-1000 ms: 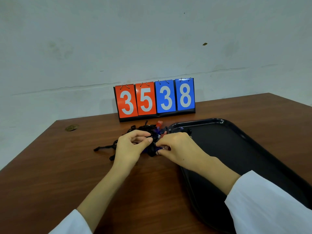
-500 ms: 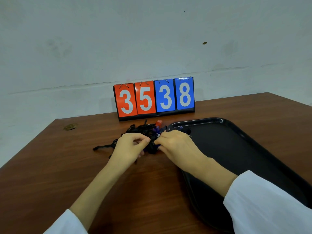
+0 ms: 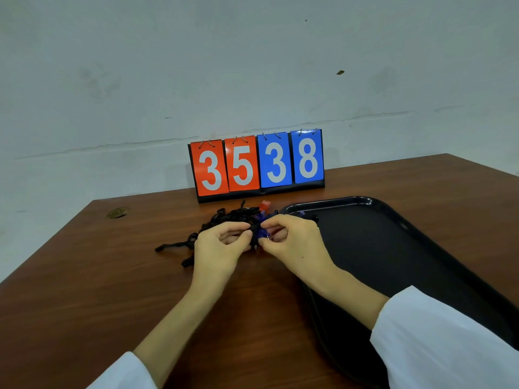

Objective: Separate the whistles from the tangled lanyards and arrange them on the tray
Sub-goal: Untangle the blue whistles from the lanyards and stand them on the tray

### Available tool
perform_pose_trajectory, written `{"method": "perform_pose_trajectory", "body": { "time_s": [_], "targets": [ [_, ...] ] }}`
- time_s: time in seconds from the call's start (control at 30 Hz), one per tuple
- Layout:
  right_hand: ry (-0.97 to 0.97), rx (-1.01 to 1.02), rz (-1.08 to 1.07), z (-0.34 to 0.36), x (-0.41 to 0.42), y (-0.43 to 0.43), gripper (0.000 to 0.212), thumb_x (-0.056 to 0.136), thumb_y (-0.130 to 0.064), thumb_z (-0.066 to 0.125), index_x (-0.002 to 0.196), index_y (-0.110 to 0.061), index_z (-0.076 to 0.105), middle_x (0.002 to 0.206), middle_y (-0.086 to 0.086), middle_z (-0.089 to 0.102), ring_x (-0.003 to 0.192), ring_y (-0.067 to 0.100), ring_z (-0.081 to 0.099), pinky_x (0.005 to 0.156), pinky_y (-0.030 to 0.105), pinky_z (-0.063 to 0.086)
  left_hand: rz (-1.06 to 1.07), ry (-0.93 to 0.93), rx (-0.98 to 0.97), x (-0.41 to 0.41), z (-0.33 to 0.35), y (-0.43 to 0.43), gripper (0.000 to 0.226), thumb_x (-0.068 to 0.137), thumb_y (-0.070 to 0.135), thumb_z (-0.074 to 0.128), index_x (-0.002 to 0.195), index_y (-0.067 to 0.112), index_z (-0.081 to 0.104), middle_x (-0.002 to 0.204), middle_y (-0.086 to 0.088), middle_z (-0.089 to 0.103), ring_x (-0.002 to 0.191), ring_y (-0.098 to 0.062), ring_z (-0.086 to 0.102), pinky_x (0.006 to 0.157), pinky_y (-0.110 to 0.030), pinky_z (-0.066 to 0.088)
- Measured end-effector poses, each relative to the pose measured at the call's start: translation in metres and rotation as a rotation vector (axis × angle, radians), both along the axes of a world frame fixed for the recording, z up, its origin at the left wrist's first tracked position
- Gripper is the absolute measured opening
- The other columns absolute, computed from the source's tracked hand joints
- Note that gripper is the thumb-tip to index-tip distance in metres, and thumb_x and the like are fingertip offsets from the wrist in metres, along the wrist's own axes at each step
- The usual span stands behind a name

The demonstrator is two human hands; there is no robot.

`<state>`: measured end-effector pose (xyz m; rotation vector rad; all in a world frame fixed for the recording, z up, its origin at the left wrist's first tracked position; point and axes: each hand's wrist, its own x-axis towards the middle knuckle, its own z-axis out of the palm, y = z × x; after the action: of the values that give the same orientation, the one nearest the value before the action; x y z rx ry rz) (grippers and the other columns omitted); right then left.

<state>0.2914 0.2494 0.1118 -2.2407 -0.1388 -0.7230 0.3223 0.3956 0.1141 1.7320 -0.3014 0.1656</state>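
Item: tangled lanyards [image 3: 236, 216], black flat cord, heaped on the brown table [image 3: 112, 290] just left of the black tray [image 3: 393, 248], with loose ends trailing left. Whistles: one blue whistle [image 3: 263, 233] held at the near edge of the heap, between the hands; one red whistle [image 3: 265, 204] at the far edge, near the scoreboard [image 3: 257, 164]. The tray's open surface shows no whistle. Left hand [image 3: 222, 245]: thumb and forefinger pinch a strand of cord. Right hand [image 3: 292, 242]: fingertips pinch the blue whistle at its ring end. Handling, as judged: whistles are light, rigid plastic, probably smooth, and best taken by the body while the clip is worked. The cord is soft and limp and snags easily. It should be held close to the knot, since pulling far from it would likely drag the whole heap.
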Motion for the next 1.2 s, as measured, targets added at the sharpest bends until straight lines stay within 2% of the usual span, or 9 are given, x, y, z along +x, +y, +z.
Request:
{"method": "perform_pose_trajectory", "body": {
  "time_s": [0.1,0.2,0.37,0.57,0.77,0.9,1.03,1.13,1.2],
  "targets": [
    [-0.039,0.041,-0.024,0.000,0.000,0.001,0.031,0.076,-0.022,0.074,0.106,-0.016,0.069,0.094,-0.003,0.069,0.076,0.004,0.064,0.077,0.014,0.053,0.009,-0.075,0.014,-0.002,-0.002,-0.001,0.022,0.084,0.010,0.067,0.102,0.021,0.070,0.097,0.006,0.071,0.085,-0.005,0.069,0.076,-0.023,0.056],
    [-0.119,0.034,-0.027,0.001,-0.001,0.002,0.028,0.075,-0.020,0.076,0.102,-0.014,0.071,0.090,-0.002,0.069,0.074,0.002,0.063,0.074,0.013,0.053,-0.046,-0.145,-0.015,-0.004,-0.001,0.000,0.028,0.087,0.001,0.060,0.101,0.025,0.068,0.104,0.003,0.067,0.093,-0.010,0.067,0.077,-0.020,0.055],
    [-0.160,0.017,-0.022,0.002,-0.001,0.004,0.026,0.074,-0.019,0.076,0.098,-0.012,0.071,0.087,-0.003,0.068,0.070,0.000,0.061,0.075,0.012,0.052,0.066,-0.225,0.055,-0.004,0.004,0.002,0.027,0.083,0.006,0.066,0.100,0.026,0.068,0.091,0.012,0.067,0.088,0.003,0.062,0.075,-0.007,0.048],
    [-0.178,-0.048,-0.034,0.002,-0.001,0.004,0.024,0.074,-0.020,0.076,0.097,-0.013,0.071,0.086,-0.002,0.068,0.070,-0.001,0.059,0.068,0.008,0.051,0.073,-0.185,0.057,-0.002,0.004,0.001,0.021,0.081,0.008,0.069,0.094,0.025,0.070,0.086,0.010,0.069,0.082,-0.004,0.066,0.072,-0.017,0.055],
    [-0.210,-0.243,-0.038,0.004,-0.004,0.002,0.020,0.076,-0.017,0.074,0.095,-0.013,0.070,0.088,0.000,0.068,0.077,0.007,0.063,0.072,0.020,0.054,0.039,-0.169,0.120,-0.004,0.005,0.001,0.017,0.081,0.015,0.070,0.095,0.024,0.071,0.087,0.010,0.071,0.079,-0.006,0.069,0.073,-0.021,0.056],
    [-0.222,-0.382,-0.034,0.003,-0.004,0.002,0.022,0.073,-0.015,0.076,0.092,-0.009,0.069,0.086,0.002,0.067,0.075,0.013,0.065,0.066,0.024,0.056,0.043,-0.199,0.208,-0.003,0.004,0.003,0.017,0.082,0.012,0.069,0.091,0.026,0.071,0.082,0.012,0.070,0.076,-0.004,0.068,0.076,-0.019,0.055],
    [-0.222,-0.468,-0.007,0.000,-0.005,0.006,0.020,0.072,-0.014,0.076,0.090,-0.008,0.069,0.082,0.004,0.066,0.069,0.015,0.064,0.060,0.026,0.056,0.105,-0.320,0.430,-0.007,0.000,0.001,0.024,0.084,0.013,0.066,0.108,0.018,0.068,0.091,0.010,0.068,0.077,0.003,0.059,0.079,-0.012,0.050],
    [-0.202,-0.501,0.015,-0.002,-0.005,0.010,0.018,0.071,-0.013,0.076,0.087,-0.008,0.069,0.078,0.004,0.065,0.066,0.015,0.063,0.058,0.025,0.056,0.103,-0.332,0.549,-0.010,0.001,-0.002,0.052,0.086,0.012,0.064,0.134,0.020,0.045,0.087,0.013,0.061,0.072,0.003,0.053,0.078,-0.015,0.045],
    [-0.152,-0.507,0.024,-0.004,-0.005,0.012,0.018,0.072,-0.013,0.075,0.088,-0.006,0.069,0.079,0.005,0.066,0.067,0.017,0.064,0.060,0.030,0.057,0.069,-0.365,0.623,-0.011,0.002,-0.003,0.065,0.086,0.010,0.063,0.142,0.022,0.031,0.081,0.016,0.054,0.067,0.003,0.052,0.074,-0.014,0.042]
  ]
}}
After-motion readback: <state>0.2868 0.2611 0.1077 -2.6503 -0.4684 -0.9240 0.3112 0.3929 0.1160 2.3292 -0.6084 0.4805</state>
